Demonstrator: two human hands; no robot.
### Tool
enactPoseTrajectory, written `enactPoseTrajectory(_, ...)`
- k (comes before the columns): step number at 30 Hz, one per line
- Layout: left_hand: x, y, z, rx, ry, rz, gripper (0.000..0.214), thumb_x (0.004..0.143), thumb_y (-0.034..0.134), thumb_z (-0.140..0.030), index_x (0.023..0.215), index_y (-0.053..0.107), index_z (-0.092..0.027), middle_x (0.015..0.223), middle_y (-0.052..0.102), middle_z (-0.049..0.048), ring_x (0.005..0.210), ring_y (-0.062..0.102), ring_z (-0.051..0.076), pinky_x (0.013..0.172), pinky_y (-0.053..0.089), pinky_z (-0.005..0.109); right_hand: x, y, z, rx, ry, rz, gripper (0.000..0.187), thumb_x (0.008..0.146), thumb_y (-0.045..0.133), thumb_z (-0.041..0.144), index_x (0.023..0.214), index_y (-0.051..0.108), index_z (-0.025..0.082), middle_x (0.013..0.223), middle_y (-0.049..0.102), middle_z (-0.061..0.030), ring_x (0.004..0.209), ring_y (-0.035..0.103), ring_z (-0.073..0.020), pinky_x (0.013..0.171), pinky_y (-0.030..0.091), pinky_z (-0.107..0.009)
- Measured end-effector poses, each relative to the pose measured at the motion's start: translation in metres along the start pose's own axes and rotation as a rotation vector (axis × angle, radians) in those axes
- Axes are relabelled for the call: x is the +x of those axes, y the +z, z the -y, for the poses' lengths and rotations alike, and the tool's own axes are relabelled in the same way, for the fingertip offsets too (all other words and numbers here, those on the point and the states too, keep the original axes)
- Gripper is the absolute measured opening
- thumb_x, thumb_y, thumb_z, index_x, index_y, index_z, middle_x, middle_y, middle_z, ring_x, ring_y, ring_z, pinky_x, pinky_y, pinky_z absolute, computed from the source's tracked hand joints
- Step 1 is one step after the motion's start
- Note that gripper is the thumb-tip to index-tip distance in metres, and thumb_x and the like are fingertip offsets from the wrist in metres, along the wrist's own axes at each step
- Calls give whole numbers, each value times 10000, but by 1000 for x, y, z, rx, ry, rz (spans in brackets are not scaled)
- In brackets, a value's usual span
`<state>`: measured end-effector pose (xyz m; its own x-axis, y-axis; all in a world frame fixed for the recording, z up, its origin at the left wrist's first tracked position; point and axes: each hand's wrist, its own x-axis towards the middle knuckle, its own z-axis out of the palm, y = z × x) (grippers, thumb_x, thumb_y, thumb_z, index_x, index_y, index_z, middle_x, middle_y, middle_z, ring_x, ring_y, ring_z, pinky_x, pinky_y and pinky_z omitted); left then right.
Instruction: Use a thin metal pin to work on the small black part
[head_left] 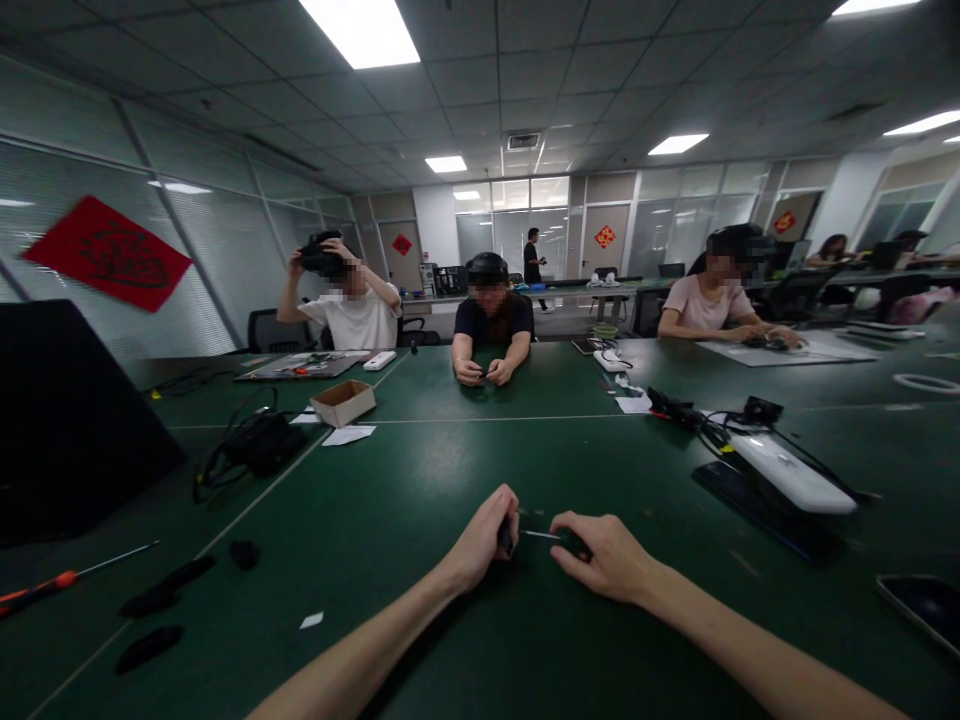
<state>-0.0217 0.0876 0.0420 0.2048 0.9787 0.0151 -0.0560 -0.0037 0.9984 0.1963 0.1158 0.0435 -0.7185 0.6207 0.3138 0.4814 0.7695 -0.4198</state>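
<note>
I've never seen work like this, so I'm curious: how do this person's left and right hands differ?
The left hand is curled tightly around a small dark tool, while the right hand is looser. The tool's thin metal shaft points from the left hand toward the right hand's fingertips. Whether the right hand holds anything is hard to tell. Both hands are bare, above the green table.

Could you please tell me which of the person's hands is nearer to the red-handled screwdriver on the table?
Left. The left hand is nearer, well to the screwdriver's right; the right hand lies farther right still, beyond the left hand.
</note>
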Motion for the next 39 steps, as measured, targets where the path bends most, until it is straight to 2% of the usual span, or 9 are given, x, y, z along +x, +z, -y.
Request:
enactPoseTrajectory(9, 0, 0, 2, -14, 1, -5, 307, 864, 388, -496, 816, 388, -192, 608, 437, -35, 497, 394, 83, 427, 262, 150, -3, -2, 2, -98, -102, 45, 218, 914, 429, 337, 1024, 549, 193, 799, 584, -4, 641, 515, -98, 608, 376, -219)
enactPoseTrajectory(21, 1, 0, 9, 42, 89, -34, 387, 886, 294, -552, 811, 390, -185, 620, 430, -30, 487, 371, 81, 441, 292, 170, -2, -2, 2, -152, -181, 70, 282, 946, 372, 336, 1124, 530, 186, 831, 589, -29, 663, 532, -98, 598, 389, -204)
enactPoseTrajectory(25, 0, 1, 10, 56, 123, -70, 376, 893, 312, -535, 822, 417, -181, 620, 423, -29, 502, 377, 86, 467, 307, 181, -4, 1, 8, -133, -157, 65, 284, 946, 364, 338, 1118, 537, 193, 828, 596, -31, 666, 542, -108, 609, 398, -216)
enactPoseTrajectory(31, 2, -1, 14, 91, 143, -157, 393, 901, 314, -519, 770, 440, -170, 634, 426, -19, 521, 372, 88, 504, 331, 192, -8, 11, 27, -34, -15, -14, 273, 949, 348, 319, 1060, 565, 196, 790, 612, -27, 670, 564, -125, 628, 415, -233)
enactPoseTrajectory(39, 3, -2, 15, 104, 147, -163, 392, 904, 311, -512, 745, 429, -174, 617, 424, -24, 514, 387, 93, 488, 332, 197, -6, 12, 29, -4, 55, -2, 268, 944, 356, 322, 936, 590, 194, 696, 589, -3, 593, 541, -110, 567, 392, -217)
